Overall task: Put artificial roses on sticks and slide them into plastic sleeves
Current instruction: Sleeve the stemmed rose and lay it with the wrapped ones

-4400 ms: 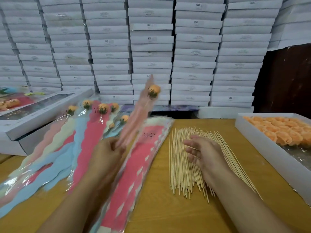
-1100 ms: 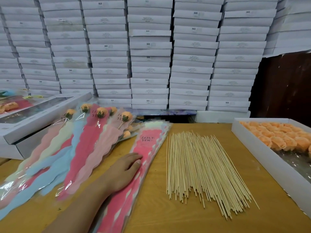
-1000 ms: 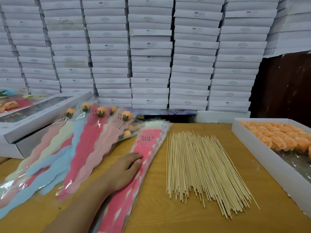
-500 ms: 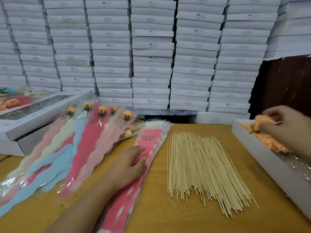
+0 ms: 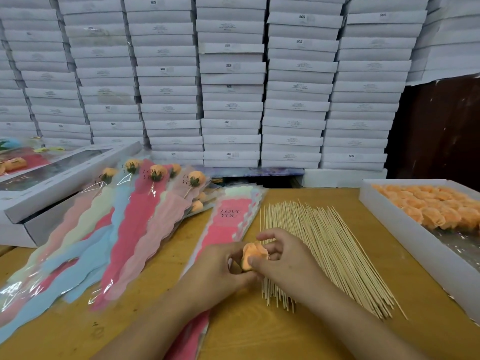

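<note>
An orange artificial rose is held between both hands over the table's middle. My right hand pinches it from the right with thumb and fingers. My left hand curls round its lower left side. A spread pile of wooden sticks lies just right of the hands. A stack of empty pink "LOVE YOU" plastic sleeves lies under and behind my left hand. Several finished sleeved roses fan out on the left.
A white box holding several orange roses stands at the right table edge. Windowed white gift boxes sit at the far left. A wall of stacked white cartons rises behind the wooden table.
My right hand brought a rose from the box at the right to the middle. My left hand lifted off the sleeve stack and joined it on the rose.
</note>
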